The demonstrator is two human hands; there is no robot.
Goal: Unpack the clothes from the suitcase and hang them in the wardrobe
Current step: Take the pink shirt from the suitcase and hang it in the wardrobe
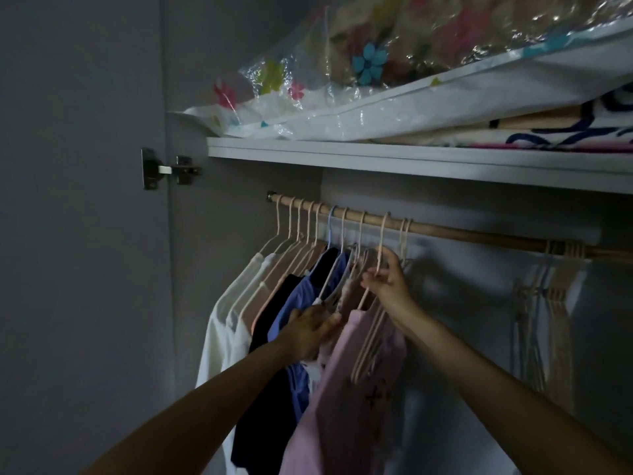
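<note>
Gripping hanger (379, 258), right hand (388, 284) | left hand (310, 329) fingertips hidden among clothes (291, 303)

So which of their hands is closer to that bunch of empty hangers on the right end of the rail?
Right. The right hand pinches a hanger's neck mid-rail, nearer to the empty hangers. The left hand sits lower and farther left among the hung clothes.

The one camera sits on my head and looks forward and a little upward into the open wardrobe, so I see the underside edge of the shelf (411, 162) slanting across the top and the wooden rail (462, 233) just below it. It is close in: my forearms run up from the bottom corners, with my left hand (308, 329) and right hand (388, 281) near the middle. The wide lens bends the shelf and rail, and the door hinge (168, 169) falls at the left edge.
</note>
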